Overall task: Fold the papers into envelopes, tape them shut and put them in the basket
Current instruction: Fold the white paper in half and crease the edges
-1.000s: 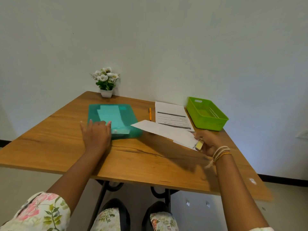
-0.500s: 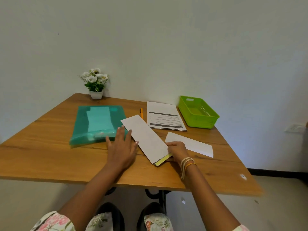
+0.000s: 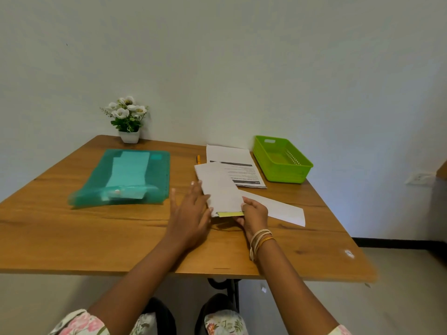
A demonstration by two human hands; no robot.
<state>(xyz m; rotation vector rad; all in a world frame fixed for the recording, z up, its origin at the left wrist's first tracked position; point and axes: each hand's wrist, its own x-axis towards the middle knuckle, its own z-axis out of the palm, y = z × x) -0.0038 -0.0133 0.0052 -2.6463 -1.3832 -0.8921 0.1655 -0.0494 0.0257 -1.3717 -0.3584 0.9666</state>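
**White envelope squared up at the front of the desk**

White paper, folded into a long envelope (image 3: 219,187), lies at an angle on the wooden desk (image 3: 72,226), its near end showing a yellow-green strip (image 3: 231,214), which may be an adhesive edge or something tucked inside; I cannot tell which. The right hand (image 3: 254,212) pinches that near corner, thumb on top and fingers curled beneath, seemingly to keep the end from sliding. The left hand (image 3: 191,213) lies flat and open, fingers straight against the envelope's left edge, probably pressing the fold and keeping the piece aligned.

A second folded white strip (image 3: 278,209) lies just to the right, partly under the first, likely set aside as another piece in progress. Behind them a printed sheet (image 3: 238,165) waits unfolded, with an orange pen (image 3: 198,159) beside its left edge. The green basket (image 3: 281,160) stands at the far right corner with nothing visible inside, so by my reading no envelope has been delivered yet. It is near the right hand's side, which should make the drop short.

A teal plastic folder (image 3: 130,180) with paper inside lies at the left, and a small potted flower (image 3: 128,119) stands against the wall. No tape roll is plainly visible; sealing looks to be the step ahead.
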